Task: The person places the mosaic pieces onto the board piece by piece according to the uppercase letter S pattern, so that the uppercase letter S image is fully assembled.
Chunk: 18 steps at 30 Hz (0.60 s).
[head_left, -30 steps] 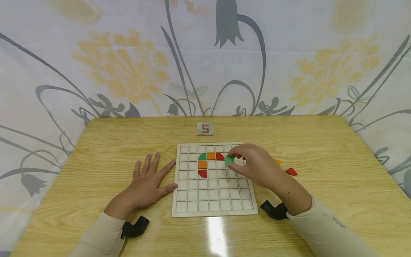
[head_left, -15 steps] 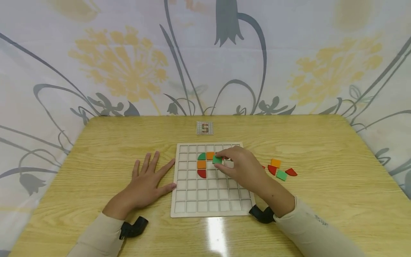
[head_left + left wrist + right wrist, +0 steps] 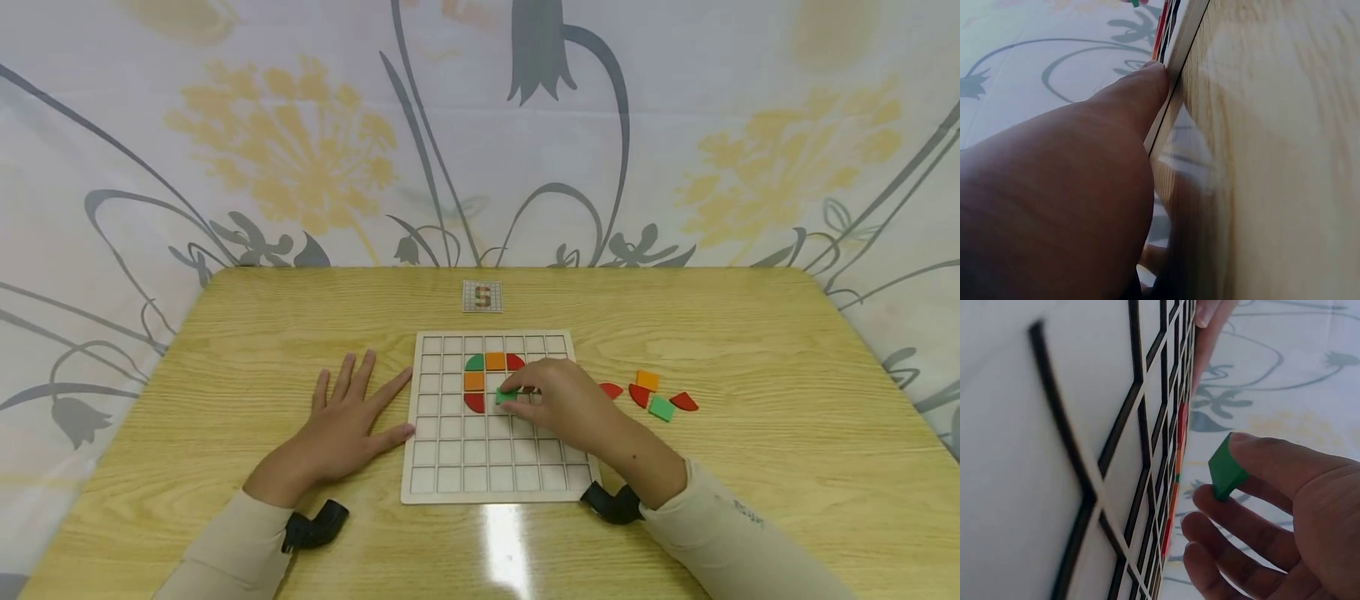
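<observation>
Between thumb and index finger my right hand (image 3: 566, 400) pinches a green square tile (image 3: 1227, 467), held just over the gridded board (image 3: 438, 479). In the head view that tile is right of a red quarter-round tile (image 3: 474, 403). Set in the board's cells are a green quarter-round tile (image 3: 475, 362), an orange square (image 3: 495, 361), another orange square (image 3: 474, 382) and a red quarter-round (image 3: 514, 362), partly covered by my hand. My left hand (image 3: 341, 429) rests on the table with fingers spread, its thumb and index tips touching the board's left edge.
Right of the board lie loose tiles: an orange square (image 3: 648, 381), a green square (image 3: 662, 407) and several red quarter-rounds (image 3: 684, 402). Behind the board is a small card (image 3: 482, 297) with a gridded S-shaped pattern. A patterned curtain (image 3: 480, 133) borders the table's far edge.
My right hand has carried the green square tile leftward, then slightly toward me and lower over the board. Loose tiles at right have come into view. My left hand has stayed put.
</observation>
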### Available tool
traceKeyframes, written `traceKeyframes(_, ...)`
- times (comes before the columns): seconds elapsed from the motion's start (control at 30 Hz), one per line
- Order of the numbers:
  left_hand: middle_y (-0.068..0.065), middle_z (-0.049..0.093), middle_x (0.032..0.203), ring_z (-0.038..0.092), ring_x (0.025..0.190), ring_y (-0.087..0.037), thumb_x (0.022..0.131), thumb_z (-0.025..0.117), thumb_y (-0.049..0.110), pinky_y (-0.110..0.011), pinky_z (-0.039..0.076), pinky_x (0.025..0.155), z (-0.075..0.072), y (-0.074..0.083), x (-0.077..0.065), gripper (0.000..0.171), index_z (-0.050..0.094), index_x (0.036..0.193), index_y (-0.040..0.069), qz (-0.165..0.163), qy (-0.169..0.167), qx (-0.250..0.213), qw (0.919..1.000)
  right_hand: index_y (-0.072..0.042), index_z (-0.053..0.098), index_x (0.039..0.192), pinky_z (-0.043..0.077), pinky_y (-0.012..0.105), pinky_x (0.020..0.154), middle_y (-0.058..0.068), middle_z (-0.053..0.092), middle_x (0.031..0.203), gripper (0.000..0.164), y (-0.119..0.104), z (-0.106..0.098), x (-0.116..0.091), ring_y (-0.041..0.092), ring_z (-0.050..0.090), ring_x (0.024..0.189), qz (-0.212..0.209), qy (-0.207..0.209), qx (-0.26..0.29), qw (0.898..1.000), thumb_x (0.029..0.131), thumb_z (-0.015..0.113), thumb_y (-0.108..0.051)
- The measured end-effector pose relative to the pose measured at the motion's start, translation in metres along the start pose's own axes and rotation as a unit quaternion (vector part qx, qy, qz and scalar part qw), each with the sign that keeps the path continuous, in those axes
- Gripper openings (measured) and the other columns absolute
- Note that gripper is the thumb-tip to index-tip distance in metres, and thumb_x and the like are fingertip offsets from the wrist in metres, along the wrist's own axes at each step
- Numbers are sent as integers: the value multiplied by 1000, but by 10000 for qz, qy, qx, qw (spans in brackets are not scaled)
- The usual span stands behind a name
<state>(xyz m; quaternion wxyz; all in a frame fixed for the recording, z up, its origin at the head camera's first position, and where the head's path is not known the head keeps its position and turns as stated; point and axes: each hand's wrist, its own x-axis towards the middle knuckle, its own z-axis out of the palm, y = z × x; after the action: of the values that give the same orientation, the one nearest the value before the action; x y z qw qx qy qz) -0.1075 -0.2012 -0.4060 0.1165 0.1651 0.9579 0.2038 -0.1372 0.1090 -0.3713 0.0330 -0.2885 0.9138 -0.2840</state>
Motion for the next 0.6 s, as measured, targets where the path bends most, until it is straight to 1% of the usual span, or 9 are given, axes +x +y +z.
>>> traceKeyframes(0.17, -19, -6, 168, -13, 153, -45, 97, 49, 65, -68, -13, 116, 0, 0, 0, 74, 22, 160, 37, 3, -6, -46, 10000, -17, 80, 100, 50, 22, 71, -8, 76, 96, 14, 1, 4, 1, 8, 59, 80, 69, -251, -87, 9996, 88, 79, -25)
traceKeyframes(0.27, -18, -6, 168, -14, 153, -44, 97, 48, 66, -68, -13, 116, -1, 0, 0, 75, 21, 160, 37, -16, -10, -66, 10000, -16, 81, 99, 51, 25, 74, -7, 77, 97, 14, 1, 4, 1, 8, 59, 80, -32, -229, -158, 9996, 87, 80, -23)
traceKeyframes(0.37, -18, -7, 168, -15, 153, -44, 97, 48, 65, -68, -13, 116, -1, 1, 0, 75, 21, 160, 37, -17, -8, -97, 10000, -15, 81, 100, 54, 30, 79, -7, 77, 98, 15, 2, 5, 1, 9, 63, 86, -120, -214, -270, 9993, 87, 80, -22)
traceKeyframes(0.47, -18, -7, 168, -15, 153, -44, 97, 48, 66, -68, -14, 116, -1, 0, 0, 75, 21, 160, 36, 0, -52, -100, 9999, -15, 80, 101, 55, 33, 84, -6, 77, 98, 15, 2, 6, 0, 10, 64, 90, -117, -276, -327, 9990, 87, 80, -21)
traceKeyframes(0.6, -18, -7, 168, -15, 153, -44, 97, 48, 66, -68, -14, 116, -1, 0, 1, 75, 20, 160, 36, -18, -84, -80, 9999, -15, 80, 101, 55, 34, 85, -7, 76, 98, 14, 0, 9, -1, 11, 63, 90, -119, -320, -315, 9989, 88, 79, -20)
